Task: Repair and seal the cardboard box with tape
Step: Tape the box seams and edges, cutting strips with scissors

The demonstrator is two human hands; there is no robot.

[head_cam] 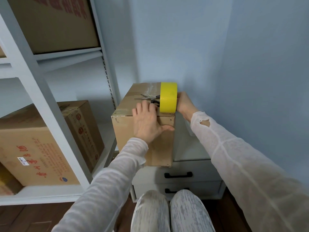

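The cardboard box (143, 124) stands on top of a white drawer cabinet (192, 166), right in front of you. Its left side is very near the white shelf post (107, 67), so there is little room there. On its right, a bare strip of cabinet top lies between the box and the blue wall (250, 64).

Your left hand (148, 122) lies flat over the near top edge of the box. The fingers are spread out on the top and the thumb points right along the front face. It grips nothing.

Your right hand (184, 103) is wrapped around the yellow tape roll (168, 97). The roll stands on its edge at the right side of the box top, close to the near corner.

A pair of scissors (148, 97) lies on the box top, just past your left fingertips and beside the roll.

More boxes (38, 148) sit on the shelf at your left.
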